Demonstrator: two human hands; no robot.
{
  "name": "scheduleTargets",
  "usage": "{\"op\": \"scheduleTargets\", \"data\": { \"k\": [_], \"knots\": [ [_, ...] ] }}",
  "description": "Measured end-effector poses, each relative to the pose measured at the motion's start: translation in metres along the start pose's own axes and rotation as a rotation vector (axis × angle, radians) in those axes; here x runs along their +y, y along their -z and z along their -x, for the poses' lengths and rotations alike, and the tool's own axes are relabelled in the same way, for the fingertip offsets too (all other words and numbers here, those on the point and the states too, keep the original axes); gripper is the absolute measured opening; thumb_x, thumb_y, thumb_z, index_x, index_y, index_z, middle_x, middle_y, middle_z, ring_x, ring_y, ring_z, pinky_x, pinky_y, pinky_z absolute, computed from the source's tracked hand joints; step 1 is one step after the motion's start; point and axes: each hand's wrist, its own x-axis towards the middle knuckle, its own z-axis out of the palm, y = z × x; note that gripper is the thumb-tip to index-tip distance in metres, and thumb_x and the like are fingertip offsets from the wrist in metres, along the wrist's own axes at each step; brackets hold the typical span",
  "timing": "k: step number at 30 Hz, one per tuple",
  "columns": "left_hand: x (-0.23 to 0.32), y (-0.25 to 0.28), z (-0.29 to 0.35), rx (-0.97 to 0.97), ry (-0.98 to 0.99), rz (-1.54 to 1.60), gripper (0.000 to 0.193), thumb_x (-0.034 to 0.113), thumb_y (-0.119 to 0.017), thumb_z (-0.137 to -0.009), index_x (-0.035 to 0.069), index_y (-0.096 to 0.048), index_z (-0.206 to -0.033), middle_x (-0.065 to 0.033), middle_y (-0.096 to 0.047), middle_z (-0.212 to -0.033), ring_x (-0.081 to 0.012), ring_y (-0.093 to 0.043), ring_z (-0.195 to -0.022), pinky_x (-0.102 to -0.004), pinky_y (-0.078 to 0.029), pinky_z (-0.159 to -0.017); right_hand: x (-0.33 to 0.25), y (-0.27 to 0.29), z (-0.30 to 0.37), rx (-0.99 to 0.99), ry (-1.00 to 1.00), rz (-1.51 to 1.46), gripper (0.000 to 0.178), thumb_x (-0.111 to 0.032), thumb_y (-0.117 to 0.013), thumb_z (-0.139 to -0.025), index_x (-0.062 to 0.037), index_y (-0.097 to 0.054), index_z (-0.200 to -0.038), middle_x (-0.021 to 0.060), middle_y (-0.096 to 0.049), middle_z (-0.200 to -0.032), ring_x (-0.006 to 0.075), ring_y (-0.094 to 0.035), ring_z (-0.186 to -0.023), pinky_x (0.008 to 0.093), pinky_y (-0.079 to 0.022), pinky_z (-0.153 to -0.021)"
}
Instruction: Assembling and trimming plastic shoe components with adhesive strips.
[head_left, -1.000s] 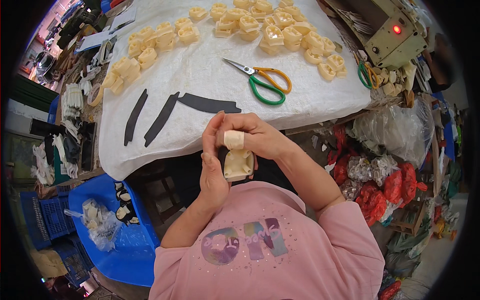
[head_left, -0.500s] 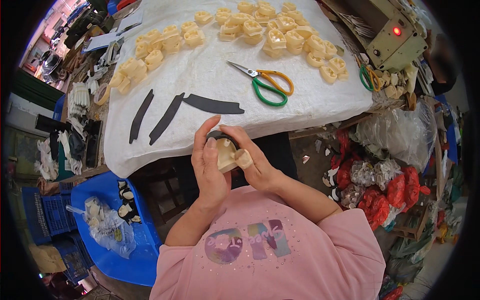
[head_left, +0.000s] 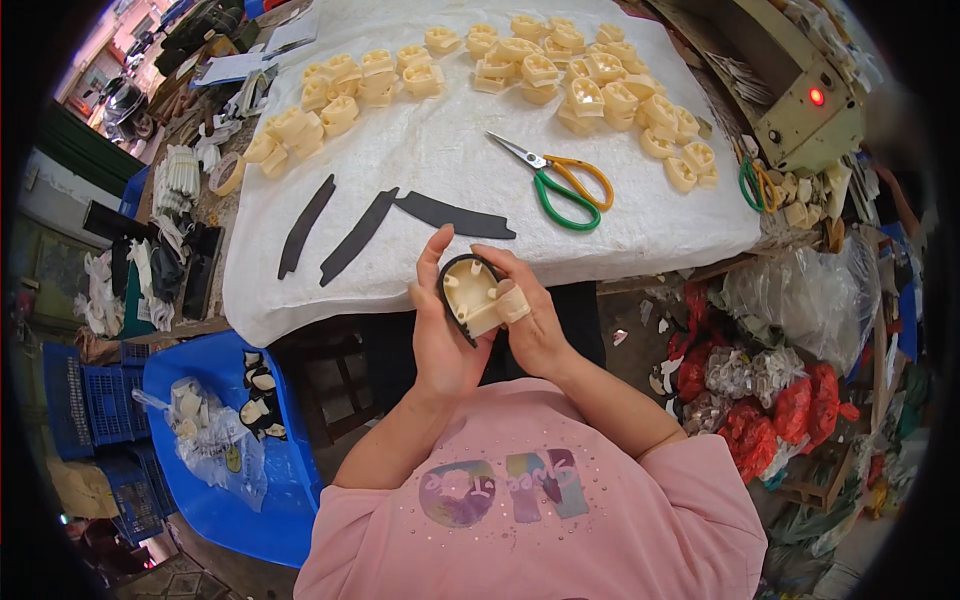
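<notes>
Above my lap, in front of the table edge, both hands hold a cream hollow plastic shell (head_left: 468,289) with small posts inside. A black strip (head_left: 443,288) lines its curved outer edge. My left hand (head_left: 436,340) cups the left side and underside, its index finger raised. My right hand (head_left: 540,325) grips the right side; a pale beige wrap (head_left: 513,300) sits around its thumb. Three loose black strips (head_left: 305,228) lie on the white cloth (head_left: 400,285) beyond my hands. Scissors (head_left: 543,170) with one green and one orange handle rest there, slightly opened.
Several cream shells (head_left: 540,70) are stacked along the far side of the cloth. A blue tub (head_left: 300,500) with black-edged pieces and a plastic bag stands at lower left. Red bags (head_left: 750,420) lie at right. A machine (head_left: 810,120) with a red light stands far right.
The shell has turned and tilted in my hands, so its inside and the black strip along its left edge show more. My left thumb has come off its front. The whole view has shifted slightly.
</notes>
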Motion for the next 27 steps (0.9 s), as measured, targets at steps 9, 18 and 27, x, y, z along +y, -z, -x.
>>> {"op": "scheduleTargets", "data": {
  "k": [9, 18, 27],
  "knots": [
    [0.005, 0.033, -0.028, -0.153, -0.448, -1.242, 0.083, 0.056, -0.037, -0.091, 0.0, -0.002, -0.142, -0.0194, -0.035, -0.133, -0.0296, -0.049, -0.112, -0.039, -0.037, -0.097, -0.02, 0.031, -0.044, -0.141, 0.106, 0.592, 0.06, -0.035, -0.072, -0.073, 0.0014, -0.051, -0.116, 0.0116, -0.057, -0.08, 0.0268, -0.056, -0.071, 0.0351, -0.046, -0.063],
    [0.008, 0.037, -0.047, -0.07, -0.125, -0.964, 0.057, 0.015, -0.074, -0.073, 0.0, -0.047, -0.121, -0.0136, -0.053, -0.104, -0.0244, -0.055, -0.09, -0.0315, -0.046, -0.076, 0.024, 0.035, -0.047, -0.08, -0.229, -0.152, 0.033, -0.015, -0.058, -0.087, 0.004, -0.049, -0.113, 0.0052, -0.06, -0.082, 0.0085, -0.057, -0.077, 0.0244, -0.047, -0.067],
    [0.033, 0.027, -0.058, -0.196, -0.444, -1.447, 0.062, -0.005, -0.076, -0.054, 0.005, -0.055, -0.112, -0.0058, -0.052, -0.087, -0.0147, -0.052, -0.072, -0.024, -0.041, -0.056, 0.035, 0.058, -0.089, -0.375, -0.437, -0.3, 0.021, -0.022, -0.054, -0.089, -0.0028, -0.06, -0.093, 0.0017, -0.06, -0.082, 0.0104, -0.054, -0.072, 0.0243, -0.044, -0.064]
  ]
}}
